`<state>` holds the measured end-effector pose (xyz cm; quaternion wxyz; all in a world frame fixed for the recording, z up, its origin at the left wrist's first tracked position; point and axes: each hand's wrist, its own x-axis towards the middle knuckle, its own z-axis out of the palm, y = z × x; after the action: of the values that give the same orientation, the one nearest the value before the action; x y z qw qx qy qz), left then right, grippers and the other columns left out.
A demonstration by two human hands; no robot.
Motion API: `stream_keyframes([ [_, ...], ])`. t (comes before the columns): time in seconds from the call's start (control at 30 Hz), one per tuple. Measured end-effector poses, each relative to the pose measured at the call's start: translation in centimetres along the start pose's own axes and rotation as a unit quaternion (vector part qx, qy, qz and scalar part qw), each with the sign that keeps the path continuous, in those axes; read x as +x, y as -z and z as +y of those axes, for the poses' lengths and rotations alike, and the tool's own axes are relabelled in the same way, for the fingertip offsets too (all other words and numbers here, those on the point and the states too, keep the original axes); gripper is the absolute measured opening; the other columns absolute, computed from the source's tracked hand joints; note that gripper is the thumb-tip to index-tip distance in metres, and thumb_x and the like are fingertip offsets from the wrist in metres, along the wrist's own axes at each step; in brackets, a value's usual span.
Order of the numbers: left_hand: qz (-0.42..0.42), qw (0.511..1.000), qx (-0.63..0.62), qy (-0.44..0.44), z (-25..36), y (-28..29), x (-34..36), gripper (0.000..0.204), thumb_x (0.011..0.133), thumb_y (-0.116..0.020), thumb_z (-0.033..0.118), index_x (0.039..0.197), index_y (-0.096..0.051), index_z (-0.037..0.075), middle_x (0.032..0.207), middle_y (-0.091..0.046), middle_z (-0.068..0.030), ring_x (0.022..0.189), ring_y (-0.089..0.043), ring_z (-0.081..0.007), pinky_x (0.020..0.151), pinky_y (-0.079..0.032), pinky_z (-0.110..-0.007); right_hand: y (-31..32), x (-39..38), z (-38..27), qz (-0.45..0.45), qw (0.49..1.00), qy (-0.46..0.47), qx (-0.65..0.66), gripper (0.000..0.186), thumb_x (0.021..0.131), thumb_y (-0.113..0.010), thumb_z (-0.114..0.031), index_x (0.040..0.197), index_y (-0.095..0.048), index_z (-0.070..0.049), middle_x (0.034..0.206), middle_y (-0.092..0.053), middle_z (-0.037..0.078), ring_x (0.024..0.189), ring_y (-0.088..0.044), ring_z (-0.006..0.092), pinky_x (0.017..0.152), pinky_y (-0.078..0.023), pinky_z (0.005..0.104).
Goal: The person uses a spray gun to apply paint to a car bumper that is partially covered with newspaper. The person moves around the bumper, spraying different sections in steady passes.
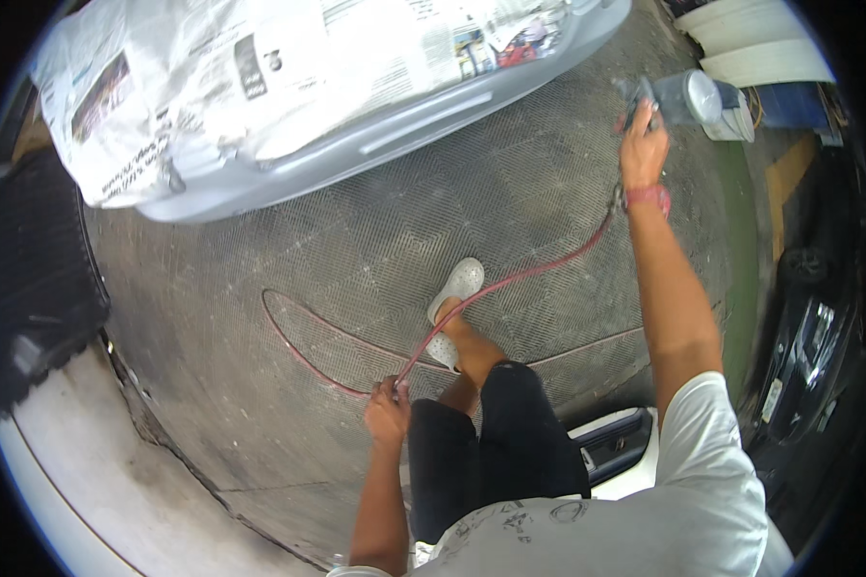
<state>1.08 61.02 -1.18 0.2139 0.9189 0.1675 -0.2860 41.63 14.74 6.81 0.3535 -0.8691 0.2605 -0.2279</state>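
Observation:
My right hand (645, 144) is wrapped round a spray gun (642, 101) at the upper right, held out beside a pale grey bumper (423, 111). A red hose (534, 270) hangs from the gun near my right wrist, crosses in front of my shoes and loops on the floor. My left hand (387, 410) grips the hose lower down, near my left knee. The bumper fills the top left, its upper face covered with newspaper sheets (318, 53).
Patterned grey floor (202, 298) lies underfoot. Containers (731, 120) and stacked white panels (751, 48) stand at the upper right, with a black car (799, 375) beyond. A black ribbed mat or panel (38, 279) is at the left; a white car part (635, 462) lies behind my legs.

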Motion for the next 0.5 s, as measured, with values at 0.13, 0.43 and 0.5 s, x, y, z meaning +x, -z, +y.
stream_keyframes([
  [0.13, 0.028, 0.998, -0.015, 0.056, -4.4, -2.4, -1.6, 0.030, 0.104, -0.068, 0.036, 0.122, -0.074, 0.014, 0.117, -0.073, -0.0165, 0.102, -0.074, -0.0420, 0.087, -0.059, -0.054, -2.6, -11.7, 1.8, -0.125, 0.992, 0.003, 0.034, 0.044, 0.117, -0.052, -0.035, 0.123, -0.071, 0.004, 0.080, -0.073, 0.011, 0.069, -0.069, 0.0170, 0.065, -0.054, 0.0339],
  [0.43, 0.247, 0.918, 0.007, 0.311, -17.5, -4.8, -6.2, 0.036, 0.107, -0.068, 0.037, 0.124, -0.072, 0.006, 0.119, -0.071, -0.0195, 0.106, -0.072, -0.0410, 0.090, -0.056, -0.052, -14.5, -32.1, -6.2, -0.307, 0.918, 0.061, 0.244, 0.044, 0.109, -0.064, -0.025, 0.149, -0.065, -0.006, 0.112, -0.077, 0.023, 0.098, -0.077, 0.0375, 0.085, -0.062, 0.0450],
  [0.5, 0.285, 0.893, -0.003, 0.348, -18.6, -4.8, -5.8, 0.038, 0.108, -0.067, 0.038, 0.125, -0.071, 0.004, 0.119, -0.071, -0.0208, 0.108, -0.071, -0.0414, 0.091, -0.055, -0.052, -16.7, -34.0, -7.3, -0.343, 0.898, 0.081, 0.263, 0.046, 0.109, -0.065, -0.029, 0.147, -0.066, -0.003, 0.126, -0.076, 0.027, 0.113, -0.075, 0.0471, 0.094, -0.060, 0.0486],
])
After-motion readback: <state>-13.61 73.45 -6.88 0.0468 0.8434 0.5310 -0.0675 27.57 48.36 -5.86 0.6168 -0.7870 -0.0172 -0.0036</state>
